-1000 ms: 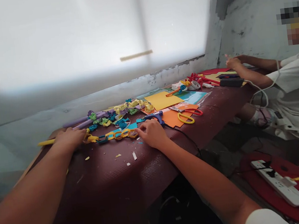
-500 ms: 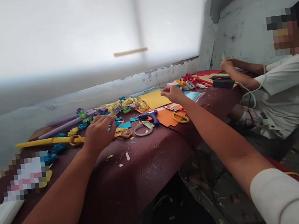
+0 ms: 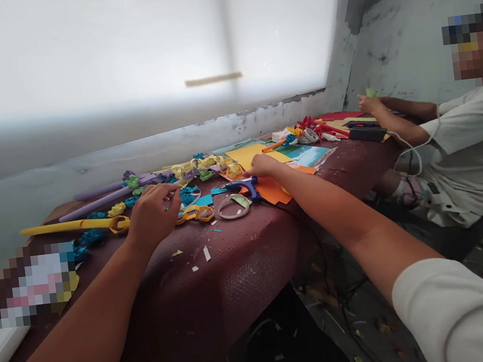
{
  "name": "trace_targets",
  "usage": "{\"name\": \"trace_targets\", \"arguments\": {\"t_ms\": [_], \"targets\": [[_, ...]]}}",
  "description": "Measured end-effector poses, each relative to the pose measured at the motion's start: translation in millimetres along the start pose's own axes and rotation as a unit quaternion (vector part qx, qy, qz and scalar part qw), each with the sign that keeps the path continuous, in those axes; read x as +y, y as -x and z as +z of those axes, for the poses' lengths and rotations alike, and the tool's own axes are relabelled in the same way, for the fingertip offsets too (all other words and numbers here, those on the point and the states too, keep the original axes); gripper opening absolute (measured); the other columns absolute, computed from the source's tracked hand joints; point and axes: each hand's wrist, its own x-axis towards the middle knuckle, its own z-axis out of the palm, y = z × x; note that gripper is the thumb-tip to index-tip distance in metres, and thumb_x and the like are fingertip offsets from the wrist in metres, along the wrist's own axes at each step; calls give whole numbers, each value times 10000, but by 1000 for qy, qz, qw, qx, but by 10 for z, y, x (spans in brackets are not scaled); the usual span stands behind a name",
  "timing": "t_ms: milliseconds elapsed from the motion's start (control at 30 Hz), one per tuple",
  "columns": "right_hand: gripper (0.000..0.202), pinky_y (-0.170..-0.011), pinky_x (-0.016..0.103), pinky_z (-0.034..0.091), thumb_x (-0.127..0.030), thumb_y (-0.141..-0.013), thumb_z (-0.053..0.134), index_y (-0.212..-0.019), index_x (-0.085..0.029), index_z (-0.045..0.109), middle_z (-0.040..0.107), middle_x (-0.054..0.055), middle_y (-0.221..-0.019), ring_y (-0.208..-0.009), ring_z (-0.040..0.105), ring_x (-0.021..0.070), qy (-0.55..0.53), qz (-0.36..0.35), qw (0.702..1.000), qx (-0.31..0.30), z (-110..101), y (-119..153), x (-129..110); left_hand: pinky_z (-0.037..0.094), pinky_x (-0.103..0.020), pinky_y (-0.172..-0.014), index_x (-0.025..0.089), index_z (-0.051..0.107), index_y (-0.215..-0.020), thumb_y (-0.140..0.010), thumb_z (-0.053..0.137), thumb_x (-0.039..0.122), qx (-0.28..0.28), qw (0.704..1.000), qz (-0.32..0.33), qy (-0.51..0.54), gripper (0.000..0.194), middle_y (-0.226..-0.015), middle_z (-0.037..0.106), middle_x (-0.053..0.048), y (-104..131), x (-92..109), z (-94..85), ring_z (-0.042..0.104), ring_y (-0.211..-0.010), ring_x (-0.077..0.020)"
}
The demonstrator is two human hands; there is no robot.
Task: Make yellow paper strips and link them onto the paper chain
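My left hand is over the left part of the table, its fingers curled together around something I cannot make out, beside the yellow paper strip chain and a blue paper flower. My right hand reaches down over the yellow paper sheet, close behind the blue glue gun; its fingertips are bent down and partly hidden. Orange paper lies beneath my right wrist. A roll of clear tape rests in front of the glue gun.
Paper flowers and purple sticks line the table's back left. Red paper flowers and a black box are at the right. A person sits there, hands holding something green. Paper scraps lie near the front edge.
My right hand has moved left and down toward the glue gun, and my forearm now covers most of the yellow-handled scissors. The view has shifted slightly.
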Motion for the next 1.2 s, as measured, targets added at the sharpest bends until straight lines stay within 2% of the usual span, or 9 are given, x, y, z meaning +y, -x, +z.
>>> {"name": "trace_targets", "arguments": {"t_ms": [133,233,400,633,800,967,1100,1133,1200], "targets": [[393,-951,459,600,-396,-1011,677,-1319,-156,636,658,121,-1318,-1125,682,249,2,18,999,-29,-107,-28,-94,572,-435,-932,162,698,-1076,-1014,627,431,-3,1000,-11,5,285,-994,715,-43,-12,6,-20,692,-957,-195],[393,-955,453,599,-393,-1010,679,-1318,-153,638,655,128,-1325,-1129,680,250,2,26,999,-27,-136,-2,-153,558,-421,-919,167,706,-1055,-1020,603,408,-12,1000,-16,8,264,-957,715,-40,-13,18,-32,681,-935,-195],[394,-962,457,596,-387,-1008,683,-1323,-155,636,651,129,-1332,-1141,677,253,16,33,999,-3,-114,40,-228,530,-398,-898,169,719,-1043,-1013,569,369,-26,999,-28,9,253,-926,719,-45,-9,20,-33,664,-890,-195],[383,-980,464,589,-384,-1012,676,-1322,-162,640,644,132,-1351,-1157,670,254,39,1,999,33,-110,96,-258,512,-355,-852,201,745,-1020,-993,524,373,-35,998,-51,11,282,-895,724,-60,-9,38,-33,667,-854,-221],[408,-969,468,593,-387,-1006,685,-1333,-148,631,645,136,-1343,-1155,673,262,26,-2,997,78,-197,137,-230,526,-361,-862,192,736,-1031,-1001,538,368,-46,997,-57,14,267,-877,710,-52,-13,41,-46,664,-862,-213],[390,-979,469,587,-385,-1002,691,-1304,-142,645,658,132,-1321,-1147,677,255,17,12,986,165,-549,187,-117,567,-423,-911,169,698,-1076,-1009,624,439,-58,996,-70,23,287,-983,708,-42,-14,31,-63,679,-925,-190],[278,-1075,553,488,-308,-1016,661,-1184,-89,694,703,217,-1208,-1215,643,364,18,-35,965,258,-975,401,-128,572,-458,-952,156,692,-1123,-993,658,433,-65,991,-99,65,308,-1102,711,-67,-25,59,-69,686,-1025,-213],[253,-1096,560,460,-309,-1027,645,-1173,-109,702,713,194,-1183,-1226,635,374,18,-58,959,276,-1083,499,-158,575,-460,-949,158,694,-1132,-989,664,432,-61,988,-115,84,311,-1108,712,-69,-34,69,-70,688,-1022,-214],[230,-1113,515,439,-352,-1030,642,-1155,-176,721,726,84,-1096,-1202,651,325,3,-126,944,304,-1286,742,-239,588,-459,-926,164,687,-1182,-949,712,457,-44,977,-152,142,375,-1153,715,-82,-63,88,-74,694,-1021,-223]]}}
